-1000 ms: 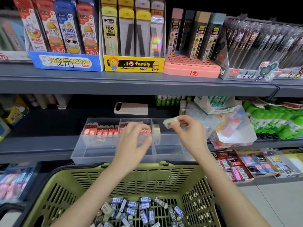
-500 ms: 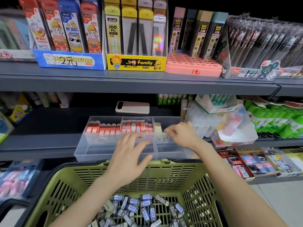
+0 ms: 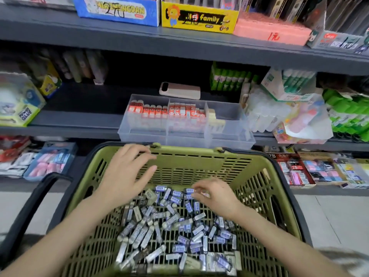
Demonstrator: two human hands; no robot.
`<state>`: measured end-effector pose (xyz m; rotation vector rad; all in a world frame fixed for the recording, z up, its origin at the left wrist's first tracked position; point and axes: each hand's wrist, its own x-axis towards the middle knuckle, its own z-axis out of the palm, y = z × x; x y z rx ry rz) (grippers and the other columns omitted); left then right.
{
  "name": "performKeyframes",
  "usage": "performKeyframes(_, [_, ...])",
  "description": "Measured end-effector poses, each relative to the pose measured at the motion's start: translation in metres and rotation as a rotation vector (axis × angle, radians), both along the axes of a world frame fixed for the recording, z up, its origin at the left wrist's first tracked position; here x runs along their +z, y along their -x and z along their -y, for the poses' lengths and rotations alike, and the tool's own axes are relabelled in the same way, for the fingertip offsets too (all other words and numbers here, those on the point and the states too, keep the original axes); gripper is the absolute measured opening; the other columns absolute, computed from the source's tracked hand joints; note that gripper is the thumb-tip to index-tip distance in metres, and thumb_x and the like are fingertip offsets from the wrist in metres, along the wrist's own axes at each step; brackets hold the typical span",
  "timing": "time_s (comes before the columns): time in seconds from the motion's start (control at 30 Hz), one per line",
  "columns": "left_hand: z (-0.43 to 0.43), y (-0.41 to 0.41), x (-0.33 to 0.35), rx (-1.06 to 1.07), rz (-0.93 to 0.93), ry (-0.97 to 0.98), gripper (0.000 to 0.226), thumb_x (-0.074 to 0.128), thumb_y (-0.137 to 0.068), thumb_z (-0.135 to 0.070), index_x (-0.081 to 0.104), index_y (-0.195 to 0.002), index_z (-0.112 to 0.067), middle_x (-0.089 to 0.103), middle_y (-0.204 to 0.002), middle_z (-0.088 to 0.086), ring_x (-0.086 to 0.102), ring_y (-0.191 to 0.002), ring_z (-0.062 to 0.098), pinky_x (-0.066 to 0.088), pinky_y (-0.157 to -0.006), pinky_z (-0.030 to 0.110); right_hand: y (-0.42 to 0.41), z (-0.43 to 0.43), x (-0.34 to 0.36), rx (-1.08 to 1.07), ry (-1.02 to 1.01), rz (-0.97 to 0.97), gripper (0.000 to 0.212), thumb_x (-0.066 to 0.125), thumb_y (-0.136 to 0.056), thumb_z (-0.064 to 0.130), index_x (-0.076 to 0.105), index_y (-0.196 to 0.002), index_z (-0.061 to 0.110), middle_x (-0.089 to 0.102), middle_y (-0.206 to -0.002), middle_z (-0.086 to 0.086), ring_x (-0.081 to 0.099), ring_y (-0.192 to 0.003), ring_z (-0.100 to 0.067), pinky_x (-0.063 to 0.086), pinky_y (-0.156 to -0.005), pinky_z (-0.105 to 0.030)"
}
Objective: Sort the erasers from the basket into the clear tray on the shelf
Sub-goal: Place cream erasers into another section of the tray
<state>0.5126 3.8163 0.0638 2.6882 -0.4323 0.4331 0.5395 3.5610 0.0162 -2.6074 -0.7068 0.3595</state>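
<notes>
The right hand (image 3: 215,194) curls down onto the erasers (image 3: 169,228) heaped in the basket (image 3: 199,158) (whether it pinches one, I cannot tell); the left hand (image 3: 127,172) hovers open and empty. A loose pinch may drop the eraser before the clear tray (image 3: 143,134) on the shelf (image 3: 79,120).

The right hand (image 3: 216,195) has left the tray (image 3: 143,134) and come down inside the basket (image 3: 199,159). It now sits low over the far end of the erasers (image 3: 171,232), fingers curled down among them; the pale eraser it held a second ago is gone from it. The left hand (image 3: 125,172) has drawn back from beyond the basket and now spreads over the basket's far wall, fingertips near its rim.
</notes>
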Motion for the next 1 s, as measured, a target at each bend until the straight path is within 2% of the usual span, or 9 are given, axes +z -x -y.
performKeyframes(0.07, [-0.009,0.012,-0.005,0.016,-0.047,0.013,0.038,0.046,-0.089,-0.034,0.071,-0.097,-0.007,0.064,-0.099,0.007,0.057,-0.096,0.027,0.037,-0.089,0.032,0.005,-0.009,-0.027,-0.02,0.037,-0.206,0.031,0.057,-0.09,0.04,0.066,-0.111,0.018,0.069,-0.105,0.001,0.062,-0.095,-0.015,0.048,-0.079,-0.027])
performKeyframes(0.13, [-0.018,0.022,-0.008,0.037,-0.094,0.047,0.038,0.045,-0.088,-0.034,0.071,-0.096,-0.007,0.064,-0.097,0.006,0.058,-0.095,0.028,0.037,-0.088,0.031,0.009,-0.027,-0.048,-0.034,0.03,-0.238,0.035,0.059,-0.09,0.04,0.064,-0.115,0.017,0.068,-0.108,0.0,0.061,-0.096,-0.015,0.045,-0.075,-0.023])
performKeyframes(0.27, [-0.034,0.036,-0.01,0.136,-0.142,0.21,0.039,0.045,-0.087,-0.038,0.07,-0.1,-0.011,0.064,-0.102,-0.001,0.056,-0.101,0.021,0.038,-0.09,0.031,0.009,-0.081,-0.079,0.008,0.037,-0.13,0.04,0.052,-0.093,0.04,0.055,-0.127,0.018,0.06,-0.126,-0.001,0.052,-0.116,-0.02,0.042,-0.096,-0.034])
performKeyframes(0.37, [-0.041,0.041,-0.012,0.243,-0.134,0.401,0.015,0.061,-0.09,-0.021,0.068,-0.102,-0.015,0.061,-0.1,-0.011,0.058,-0.097,0.014,0.04,-0.087,0.029,0.003,-0.116,-0.094,-0.118,0.069,-0.093,0.034,0.046,-0.096,0.039,0.061,-0.107,0.01,0.066,-0.109,-0.01,0.055,-0.106,-0.027,0.046,-0.09,-0.038])
performKeyframes(0.43, [-0.041,0.041,-0.012,0.277,-0.125,0.464,0.016,0.063,-0.089,-0.012,0.066,-0.103,-0.019,0.057,-0.099,-0.018,0.059,-0.092,0.012,0.043,-0.084,0.028,0.0,-0.131,-0.105,-0.24,0.153,-0.131,0.033,0.049,-0.094,0.042,0.059,-0.093,0.011,0.067,-0.098,-0.011,0.057,-0.1,-0.026,0.05,-0.078,-0.034])
performKeyframes(0.53, [-0.04,0.039,-0.013,0.277,-0.14,0.43,0.019,0.062,-0.089,-0.013,0.066,-0.107,-0.019,0.058,-0.098,-0.018,0.058,-0.091,0.008,0.039,-0.084,0.013,0.001,-0.142,-0.115,-0.342,0.151,-0.178,0.03,0.061,-0.085,0.046,0.054,-0.083,0.017,0.064,-0.084,-0.003,0.055,-0.088,-0.021,0.041,-0.061,-0.026])
performKeyframes(0.67, [-0.042,0.037,-0.015,0.25,-0.164,0.357,0.021,0.062,-0.089,-0.013,0.066,-0.109,-0.018,0.059,-0.098,-0.015,0.054,-0.089,0.003,0.033,-0.082,0.005,-0.007,-0.139,-0.113,-0.352,0.098,-0.268,0.02,0.068,-0.081,0.036,0.06,-0.078,0.018,0.06,-0.076,0.0,0.058,-0.078,-0.021,0.038,-0.059,-0.023])
performKeyframes(0.87, [-0.034,0.032,-0.026,0.264,-0.429,0.336,0.032,0.058,-0.092,-0.022,0.056,-0.123,-0.019,0.06,-0.116,-0.007,0.055,-0.107,0.008,0.045,-0.097,0.028,-0.008,-0.114,-0.087,-0.573,-0.403,-0.708,0.017,0.075,-0.076,0.011,0.066,-0.09,0.011,0.067,-0.098,-0.005,0.061,-0.087,-0.016,0.05,-0.082,-0.031])
performKeyframes(1.0, [-0.023,0.035,-0.032,0.235,-0.716,0.269,0.056,0.047,-0.095,-0.042,0.032,-0.145,-0.022,0.052,-0.137,0.002,0.057,-0.11,0.015,0.045,-0.088,0.024,0.006,-0.108,-0.044,-0.507,-0.747,-0.941,0.023,0.073,-0.076,0.014,0.068,-0.098,0.016,0.072,-0.098,0.002,0.061,-0.092,-0.01,0.039,-0.092,-0.033])
